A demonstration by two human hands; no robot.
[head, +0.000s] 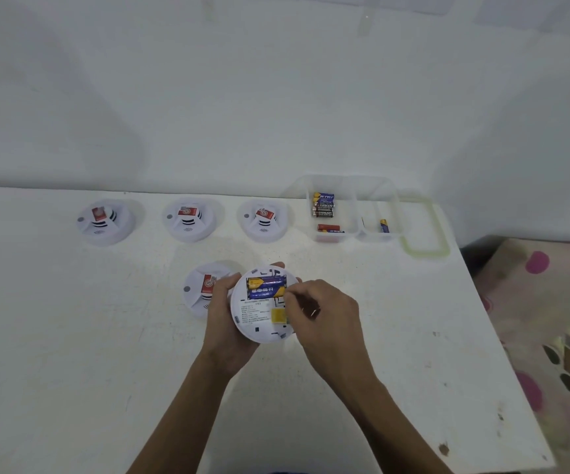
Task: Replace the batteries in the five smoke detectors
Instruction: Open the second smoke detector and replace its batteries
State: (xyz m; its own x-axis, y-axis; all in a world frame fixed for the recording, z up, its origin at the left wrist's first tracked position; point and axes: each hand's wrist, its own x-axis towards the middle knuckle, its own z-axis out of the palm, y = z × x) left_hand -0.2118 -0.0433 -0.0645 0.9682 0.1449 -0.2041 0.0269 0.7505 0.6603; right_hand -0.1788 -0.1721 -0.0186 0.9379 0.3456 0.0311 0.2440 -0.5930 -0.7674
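Observation:
My left hand [223, 314] holds a white round smoke detector [259, 323] turned back side up, above the table. Two blue and yellow batteries [266, 288] lie in its open compartment. My right hand [324, 316] rests on the detector's right side, with its fingertips pinched at the right end of the batteries. Another detector [201, 285] lies face up on the table just left of my left hand, partly hidden by it. Three more detectors [106, 221] [189, 218] [263, 219] stand in a row further back.
A clear divided plastic box [357, 230] at the back right holds several batteries [323, 205], a red one [328, 228] and a single blue one [383, 226]. Its green-rimmed lid [423, 249] lies beside it. The white table's [71, 336] right edge drops to a patterned floor.

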